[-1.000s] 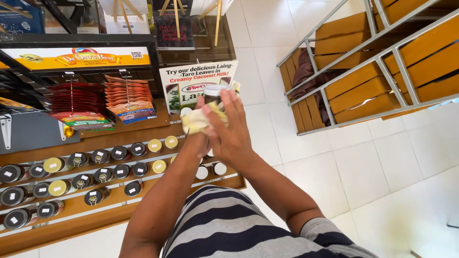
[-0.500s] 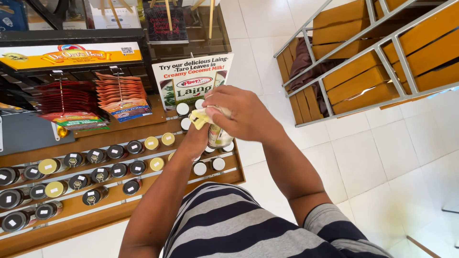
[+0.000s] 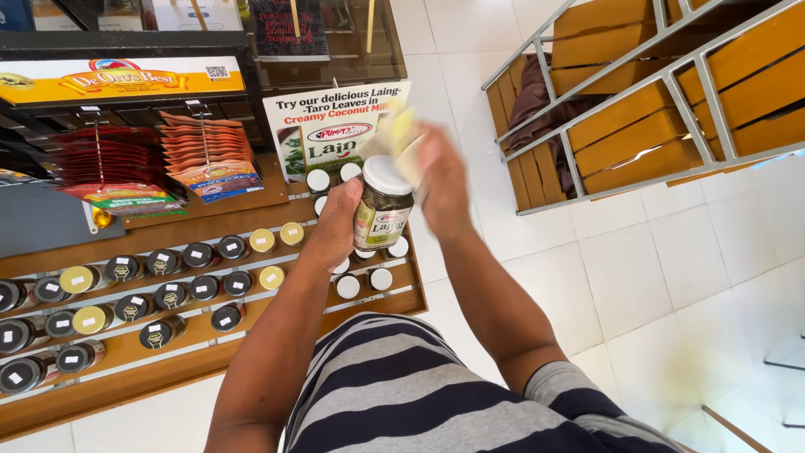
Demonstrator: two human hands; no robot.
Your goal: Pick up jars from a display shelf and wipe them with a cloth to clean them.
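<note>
Left hand [image 3: 337, 225] clenched around a glass jar [image 3: 382, 204] with a white lid, held upright above the stepped wooden shelf [image 3: 210, 335]. Right hand [image 3: 440, 180] blurred just beside the jar's lid, gripping a pale yellow cloth [image 3: 396, 132]; grip looks closed on it. Rows of black-, yellow- and white-lidded jars [image 3: 168, 285] stand on the shelf below. Red packets [image 3: 109, 168] hang behind; a printed sign [image 3: 327, 126] stands near the jar.
</note>
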